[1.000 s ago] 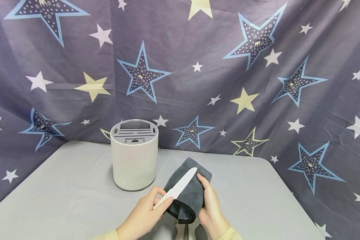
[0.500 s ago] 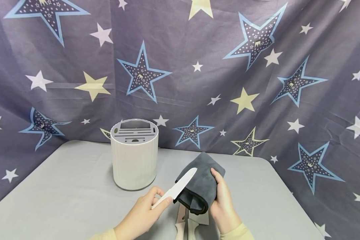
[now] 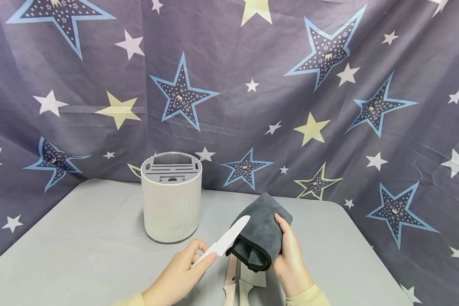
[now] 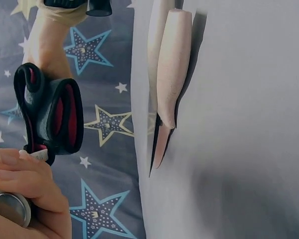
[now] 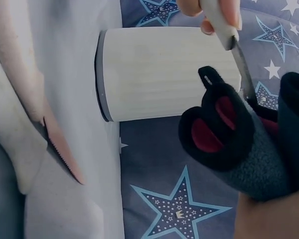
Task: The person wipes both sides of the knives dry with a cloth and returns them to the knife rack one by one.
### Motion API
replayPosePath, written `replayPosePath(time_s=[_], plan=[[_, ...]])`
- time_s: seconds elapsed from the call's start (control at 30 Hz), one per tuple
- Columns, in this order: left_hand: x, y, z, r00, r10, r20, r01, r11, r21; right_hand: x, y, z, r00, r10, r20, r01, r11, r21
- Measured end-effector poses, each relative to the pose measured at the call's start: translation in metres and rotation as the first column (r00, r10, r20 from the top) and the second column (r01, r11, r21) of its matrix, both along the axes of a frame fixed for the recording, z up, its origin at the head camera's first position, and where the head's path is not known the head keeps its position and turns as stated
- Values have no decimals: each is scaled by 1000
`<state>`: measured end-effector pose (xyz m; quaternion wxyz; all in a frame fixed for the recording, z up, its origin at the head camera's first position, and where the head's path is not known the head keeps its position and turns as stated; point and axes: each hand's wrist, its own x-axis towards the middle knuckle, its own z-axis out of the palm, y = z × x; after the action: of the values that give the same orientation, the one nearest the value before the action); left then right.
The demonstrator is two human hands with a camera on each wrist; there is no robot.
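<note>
My left hand (image 3: pixel 177 274) grips a white-bladed knife (image 3: pixel 231 236) by its pale handle, the blade slanting up to the right. A folded dark grey cloth (image 3: pixel 265 221) with black edging is in my right hand (image 3: pixel 291 265), thumb on top and the other fingers mostly hidden behind. The blade overlaps the cloth's left edge in the head view. Red lining (image 5: pixel 206 135) shows inside the folds in the right wrist view. Below the cloth lie a knife with a pinkish serrated blade (image 5: pixel 61 144) and a broad-bladed cleaver (image 3: pixel 257 278), pale handles toward me.
A cream ribbed knife block (image 3: pixel 172 210) with a grey slotted top (image 3: pixel 172 168) stands left of the hands, its slots unfilled. The grey table (image 3: pixel 80 250) reaches back to a star-patterned curtain (image 3: pixel 229 85).
My right hand has carried the cloth rightward and a little away, off most of the blade. The knife has shifted slightly left. The knives lying on the table show more.
</note>
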<state>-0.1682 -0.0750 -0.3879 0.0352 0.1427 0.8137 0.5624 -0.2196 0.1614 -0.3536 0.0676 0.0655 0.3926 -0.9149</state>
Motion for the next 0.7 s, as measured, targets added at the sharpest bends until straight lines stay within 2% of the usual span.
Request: replayPosePath(time_s=[0.33, 0.7], plan=[[2, 1, 1, 998, -38, 43, 37, 999, 36, 2, -4, -7, 999, 35, 14, -36, 999, 32], [2, 3, 1, 999, -35, 31, 34, 999, 40, 5, -12, -12, 993, 120, 15, -121, 990, 70]])
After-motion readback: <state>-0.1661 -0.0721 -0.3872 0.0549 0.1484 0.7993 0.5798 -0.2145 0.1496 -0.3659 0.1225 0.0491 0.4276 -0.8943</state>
